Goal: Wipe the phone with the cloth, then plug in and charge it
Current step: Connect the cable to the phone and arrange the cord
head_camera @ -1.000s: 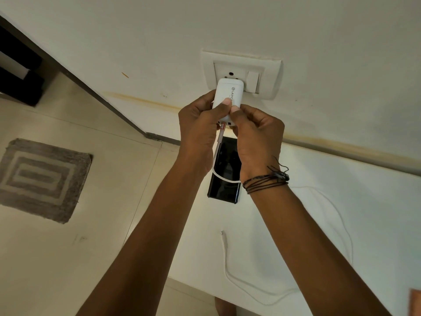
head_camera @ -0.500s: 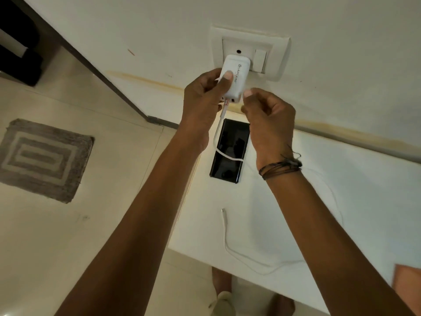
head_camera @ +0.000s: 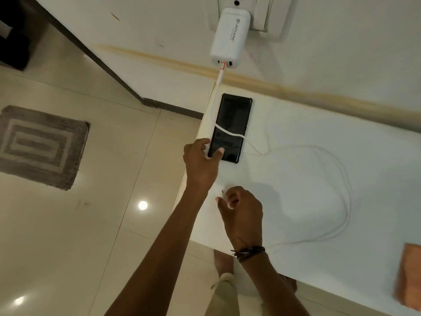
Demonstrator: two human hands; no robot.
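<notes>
A black phone (head_camera: 232, 124) lies face up near the left edge of the white table (head_camera: 296, 190). My left hand (head_camera: 200, 160) grips its near left corner, thumb on the screen. A white charger (head_camera: 230, 37) sits plugged into the wall socket (head_camera: 264, 17). Its white cable (head_camera: 341, 179) drops across the phone and loops over the table. My right hand (head_camera: 241, 210) pinches the cable's free plug end just above the table, below the phone. An orange-brown cloth (head_camera: 410, 274) lies at the table's right edge, partly cut off.
The table stands against a white wall with a yellowish stain line. Left of it is beige tiled floor with a grey patterned mat (head_camera: 41, 144). Dark furniture (head_camera: 11, 42) fills the far left corner. My feet (head_camera: 225, 290) show below the table's front edge.
Both hands left the charger, which now stays in the socket. My left hand dropped to the phone's corner. My right hand came down and picked up the cable's free end.
</notes>
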